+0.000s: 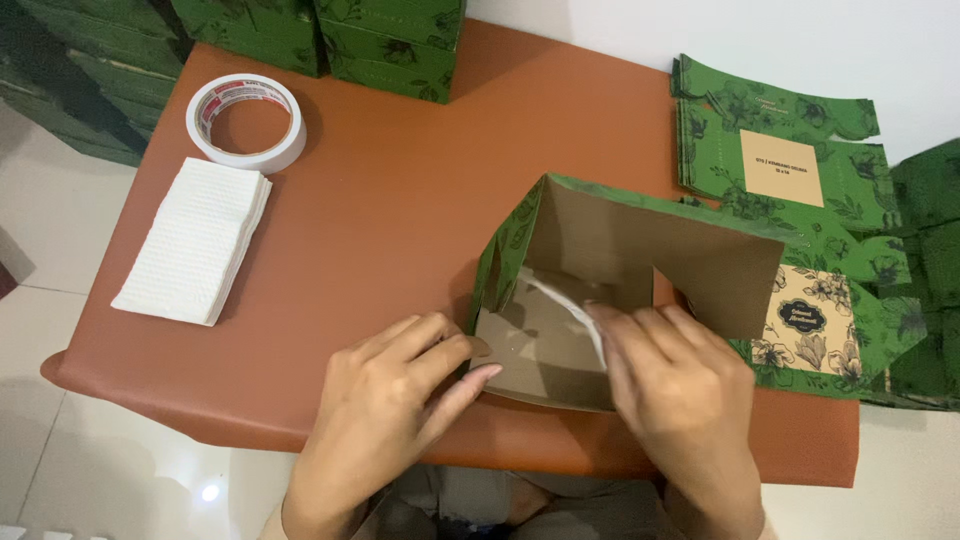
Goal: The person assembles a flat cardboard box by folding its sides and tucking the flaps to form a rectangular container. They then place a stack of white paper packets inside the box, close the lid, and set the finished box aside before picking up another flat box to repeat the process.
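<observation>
A green floral cardboard box (pixel 640 235) with a plain brown inside stands half-folded on the brown table (pixel 400 200), its open side facing me. My left hand (pixel 385 410) pinches the box's near left corner flap between thumb and fingers. My right hand (pixel 680 395) reaches into the box and holds a thin white strip (pixel 560 300), which runs up and to the left across the brown inner panel.
A roll of white tape (pixel 248 120) and a stack of white paper napkins (pixel 195 240) lie at the table's left. Flat green box blanks (pixel 780 150) are piled at the right. Folded green boxes (pixel 390 40) stand along the far edge.
</observation>
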